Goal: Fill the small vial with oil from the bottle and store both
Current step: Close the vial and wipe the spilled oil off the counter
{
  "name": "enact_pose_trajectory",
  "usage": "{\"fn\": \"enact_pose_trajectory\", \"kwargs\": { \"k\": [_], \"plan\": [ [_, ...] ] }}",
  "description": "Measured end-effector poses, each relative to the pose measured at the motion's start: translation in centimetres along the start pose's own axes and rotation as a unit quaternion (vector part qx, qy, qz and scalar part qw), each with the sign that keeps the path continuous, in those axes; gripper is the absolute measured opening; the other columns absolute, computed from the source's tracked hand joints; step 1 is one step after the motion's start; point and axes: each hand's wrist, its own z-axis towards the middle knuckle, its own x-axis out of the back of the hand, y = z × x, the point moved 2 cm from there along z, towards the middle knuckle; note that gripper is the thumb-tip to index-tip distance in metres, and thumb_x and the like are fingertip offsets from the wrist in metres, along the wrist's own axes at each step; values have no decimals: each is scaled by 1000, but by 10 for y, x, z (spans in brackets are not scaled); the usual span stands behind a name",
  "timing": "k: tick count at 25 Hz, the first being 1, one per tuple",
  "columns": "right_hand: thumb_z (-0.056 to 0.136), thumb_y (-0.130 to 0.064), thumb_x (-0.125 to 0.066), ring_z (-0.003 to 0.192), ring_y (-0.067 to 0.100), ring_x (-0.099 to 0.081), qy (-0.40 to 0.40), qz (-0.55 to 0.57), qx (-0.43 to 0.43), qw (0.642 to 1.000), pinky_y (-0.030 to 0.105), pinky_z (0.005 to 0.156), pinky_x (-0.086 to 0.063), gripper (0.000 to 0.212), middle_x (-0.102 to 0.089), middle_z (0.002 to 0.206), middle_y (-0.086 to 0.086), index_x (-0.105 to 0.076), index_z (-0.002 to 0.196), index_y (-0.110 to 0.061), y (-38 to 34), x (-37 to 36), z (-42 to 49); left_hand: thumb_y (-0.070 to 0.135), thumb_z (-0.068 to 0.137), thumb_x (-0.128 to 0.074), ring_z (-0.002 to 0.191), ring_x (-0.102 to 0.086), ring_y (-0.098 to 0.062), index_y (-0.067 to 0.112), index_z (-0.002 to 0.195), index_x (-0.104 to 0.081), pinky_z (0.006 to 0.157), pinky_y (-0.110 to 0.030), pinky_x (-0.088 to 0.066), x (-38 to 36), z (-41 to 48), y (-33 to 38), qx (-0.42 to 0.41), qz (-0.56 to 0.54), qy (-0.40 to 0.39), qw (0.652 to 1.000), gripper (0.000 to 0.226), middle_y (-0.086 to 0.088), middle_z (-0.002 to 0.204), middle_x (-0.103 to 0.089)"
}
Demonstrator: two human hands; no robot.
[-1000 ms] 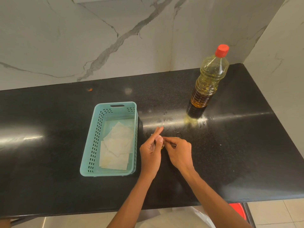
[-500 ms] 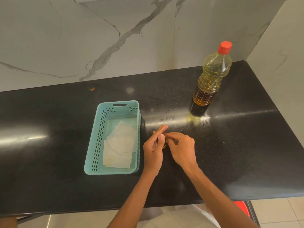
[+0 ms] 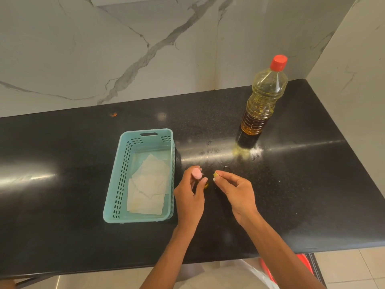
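A small pink-capped vial [image 3: 196, 174] was gripped by the left hand [image 3: 188, 198]; a yellowish bit [image 3: 215, 176] was pinched by the right hand [image 3: 236, 190].

Mostly hidden in my grips.
My left grip [image 3: 190, 197] covers the vial [image 3: 205, 185] but for an amber sliver; the pale bit [image 3: 215, 176] pinched in my right grip [image 3: 235, 190] is too small to name; the table [image 3: 62, 236] runs off left.

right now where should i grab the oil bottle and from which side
Likely around the ribbed middle of the oil bottle, coming from the near side. It stands upright with its red cap on, the ribs give purchase, and the wall lies behind it.
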Motion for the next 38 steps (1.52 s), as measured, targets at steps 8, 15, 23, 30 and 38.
{"fn": "enact_pose_trajectory", "kwargs": {
  "k": [8,15,23,30,38],
  "plan": [
    [88,4,-66,103,19,-69,-44,144,-101,983,30,93,-55,21,-75,107,12,-73,107,-3,-7,-16,-9,20,91,-71,104,-60,19,28,116,-60,86,-3,-48,21,9,30,32,-53,47,997,28,15,110,-69],
    [87,5,-66,105,21,-69,-69,146,-117,980,29,90,-56,21,-75,107,13,-75,104,-5,-13,-20,-16,22,92,-71,111,-65,4,26,121,-60,93,-9,-50,29,10,36,36,-62,62,995,32,13,116,-70],
    [88,-9,-72,82,1,-70,-29,-170,360,917,14,72,-55,17,-72,87,-22,-78,98,-21,-80,-30,-52,27,92,-66,102,-71,-2,19,125,-63,89,-18,-56,26,6,37,2,-7,-25,1000,35,11,108,-74],
    [86,-6,-73,82,4,-70,-10,-209,368,906,26,73,-59,18,-74,90,-10,-78,99,-17,-76,-28,-40,26,93,-66,98,-71,-6,18,128,-64,88,-23,-59,24,1,38,-17,41,-29,999,36,4,109,-76],
    [86,-6,-65,82,22,-65,-49,-382,481,788,39,66,-56,11,-72,86,3,-76,84,-7,-71,-34,-32,19,93,-67,90,-73,-21,13,123,-66,86,-27,-58,21,4,29,-34,143,-60,987,31,-4,102,-77]
  ]
}}
